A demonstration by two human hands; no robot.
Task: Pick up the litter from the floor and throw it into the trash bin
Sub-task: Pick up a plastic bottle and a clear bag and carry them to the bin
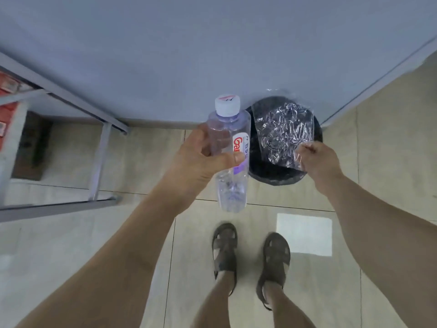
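My left hand (203, 157) is shut around the middle of a clear plastic bottle (230, 185) with a white cap and a red-lettered label, held upright just left of the bin. My right hand (319, 162) pinches the corner of a crumpled clear plastic wrapper (282, 131), which hangs over the opening of the black round trash bin (267, 175). The bin stands on the tiled floor against the blue-grey wall, and the wrapper and bottle cover much of its opening.
A grey metal shelf frame (99, 159) stands at the left with red-and-white boxes (7, 91) on it. My two sandalled feet (250, 254) stand on the beige tiles just before the bin. A bright light patch (305, 234) lies on the floor at right.
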